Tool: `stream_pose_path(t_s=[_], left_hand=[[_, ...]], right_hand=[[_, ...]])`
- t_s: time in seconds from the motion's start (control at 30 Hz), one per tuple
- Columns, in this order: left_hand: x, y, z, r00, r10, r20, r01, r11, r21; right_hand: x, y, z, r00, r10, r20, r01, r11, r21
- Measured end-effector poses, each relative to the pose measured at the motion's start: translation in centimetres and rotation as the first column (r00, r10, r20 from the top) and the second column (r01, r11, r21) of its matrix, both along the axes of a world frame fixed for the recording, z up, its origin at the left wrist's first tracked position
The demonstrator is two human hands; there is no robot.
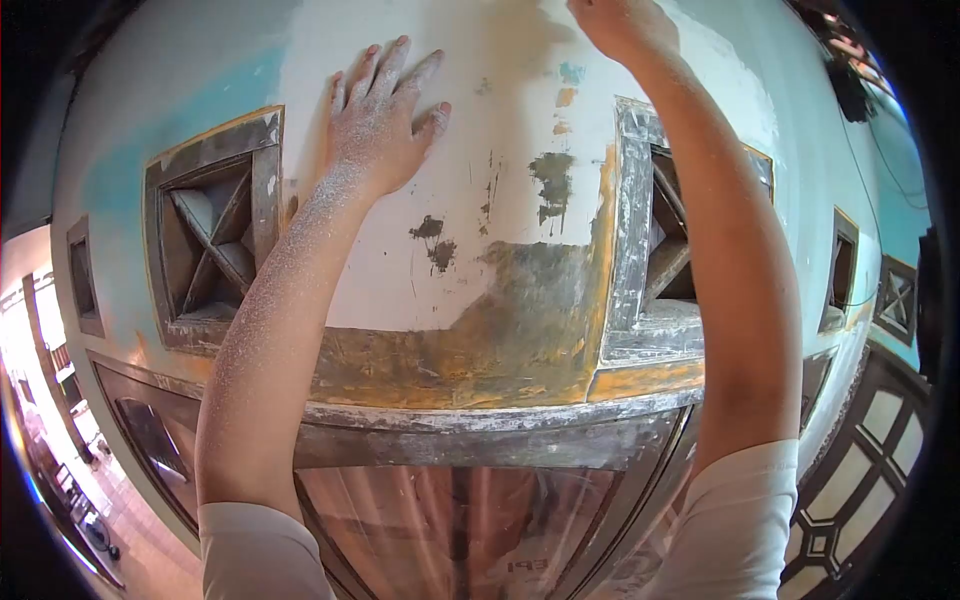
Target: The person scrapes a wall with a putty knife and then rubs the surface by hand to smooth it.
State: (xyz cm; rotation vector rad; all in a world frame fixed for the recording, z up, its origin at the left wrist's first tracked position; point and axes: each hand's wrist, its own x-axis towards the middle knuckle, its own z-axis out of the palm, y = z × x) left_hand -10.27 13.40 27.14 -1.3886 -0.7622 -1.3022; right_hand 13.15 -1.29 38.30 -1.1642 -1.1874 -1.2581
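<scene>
My left hand (380, 125) lies spread on the wall (400, 270), its fingers apart and dusted with white powder, as is the forearm. Nothing is held in it. At the top edge of the view, my right hand (625, 28) is raised against the upper wall with its fingers curled; the fingertips are cut off by the frame, so what they hold, if anything, is hidden. Between the arms the wall shows white filler, dark bare patches (552, 185) and a brown-orange stretch (450, 365) lower down.
Wooden vent frames with crossed bars stand left (215, 235) and right (625, 240), the right one partly behind my right arm. Below runs a worn wooden ledge (480, 435) above a glass pane (400, 520). Thin cables (868, 190) hang at the right.
</scene>
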Motion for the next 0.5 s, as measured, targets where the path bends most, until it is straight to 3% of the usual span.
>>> stream_pose_path(t_s=[0.23,0.5], left_hand=[[0.1,-0.3,0.0,0.999,0.034,0.014,-0.034,0.999,0.001],[-0.3,0.2,0.1,1.000,0.003,0.002,-0.003,0.999,0.037]], right_hand=[[0.5,1.4,2.2,1.000,0.000,0.008,0.000,1.000,0.009],[4.7,-2.2,-2.9,0.998,-0.048,0.048,0.049,0.999,-0.009]])
